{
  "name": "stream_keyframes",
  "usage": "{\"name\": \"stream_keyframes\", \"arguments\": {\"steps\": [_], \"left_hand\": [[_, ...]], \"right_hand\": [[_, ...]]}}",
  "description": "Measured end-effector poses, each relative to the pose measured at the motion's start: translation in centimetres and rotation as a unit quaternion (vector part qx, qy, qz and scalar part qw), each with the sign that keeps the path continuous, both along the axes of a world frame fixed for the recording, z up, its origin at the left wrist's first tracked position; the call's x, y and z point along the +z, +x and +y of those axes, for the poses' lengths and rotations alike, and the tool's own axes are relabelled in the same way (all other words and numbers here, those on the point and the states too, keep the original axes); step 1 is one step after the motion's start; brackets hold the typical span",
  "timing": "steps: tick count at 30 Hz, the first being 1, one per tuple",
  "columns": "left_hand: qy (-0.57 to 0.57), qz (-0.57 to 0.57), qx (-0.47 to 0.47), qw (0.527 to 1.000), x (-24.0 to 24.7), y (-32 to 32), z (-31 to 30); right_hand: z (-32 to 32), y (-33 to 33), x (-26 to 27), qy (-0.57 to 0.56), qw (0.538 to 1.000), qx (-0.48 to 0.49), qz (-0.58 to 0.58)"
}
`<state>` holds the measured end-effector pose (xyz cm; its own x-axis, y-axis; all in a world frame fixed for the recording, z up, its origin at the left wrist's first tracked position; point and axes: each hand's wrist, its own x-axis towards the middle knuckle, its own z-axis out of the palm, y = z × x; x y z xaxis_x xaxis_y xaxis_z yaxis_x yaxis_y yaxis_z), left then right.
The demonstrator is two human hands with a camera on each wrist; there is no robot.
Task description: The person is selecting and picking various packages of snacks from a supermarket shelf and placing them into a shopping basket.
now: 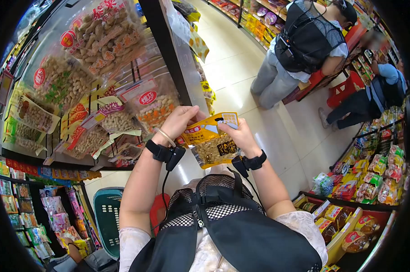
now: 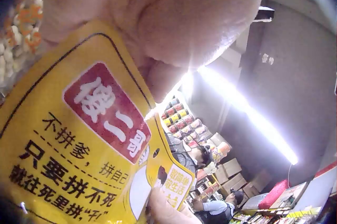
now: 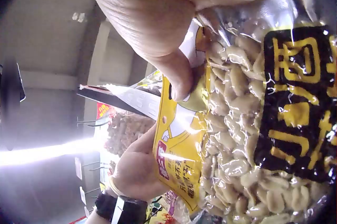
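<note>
In the shop aisle [image 1: 227, 68], yellow peanut bag [image 1: 209, 154] held up in front of the person [image 1: 263, 240], between both hands, printed face toward the person. Header [image 1: 205, 131] points away, peanut-filled part nearer; header slants up to the right in head view. Widest visible run goes hand to hand; true long axis foreshortened, can't tell. Left hand [image 1: 181, 121] pinches upper left corner; right hand [image 1: 244, 136] grips right side, thumb on front, other fingers mostly hidden. Hanging peanut packs [image 1: 148, 102] near left hand.
</note>
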<state>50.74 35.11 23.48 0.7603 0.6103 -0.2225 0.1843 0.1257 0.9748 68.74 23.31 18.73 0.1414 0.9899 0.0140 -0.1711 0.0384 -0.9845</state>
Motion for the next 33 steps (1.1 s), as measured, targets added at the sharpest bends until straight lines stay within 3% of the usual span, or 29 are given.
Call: {"name": "stream_keyframes", "arguments": {"steps": [10, 20, 22, 26, 29, 31, 32, 33], "left_hand": [[-0.008, 0.005, -0.004, 1.000, -0.1, -0.1, 0.4], [-0.001, 0.018, -0.019, 1.000, -1.3, -0.8, 0.3], [0.121, 0.019, -0.017, 0.992, -1.7, -1.0, 0.4], [0.188, 0.055, 0.002, 0.981, -1.1, -1.3, -0.5], [0.254, 0.113, 0.074, 0.958, -0.9, -2.0, -1.5], [0.377, 0.127, 0.088, 0.913, -1.1, -3.3, -1.8], [0.442, 0.133, 0.113, 0.880, -2.4, -4.2, -1.9], [0.440, 0.135, 0.117, 0.880, -2.5, -5.3, -2.2]], "right_hand": [[0.4, 0.3, -2.4, -0.021, 0.999, 0.018, -0.041], [-0.1, -1.0, -3.6, -0.042, 0.999, -0.003, -0.001], [0.2, -1.1, -4.7, -0.038, 0.999, -0.016, -0.027], [0.7, -1.5, -7.2, 0.001, 0.998, -0.060, -0.018], [0.5, -1.4, -7.3, -0.005, 0.996, -0.079, -0.034], [0.0, -1.5, -7.1, -0.043, 0.978, -0.148, -0.142], [-0.2, -1.5, -7.9, -0.049, 0.976, -0.152, -0.146], [-0.5, -1.6, -8.3, -0.050, 0.977, -0.148, -0.146]]}}
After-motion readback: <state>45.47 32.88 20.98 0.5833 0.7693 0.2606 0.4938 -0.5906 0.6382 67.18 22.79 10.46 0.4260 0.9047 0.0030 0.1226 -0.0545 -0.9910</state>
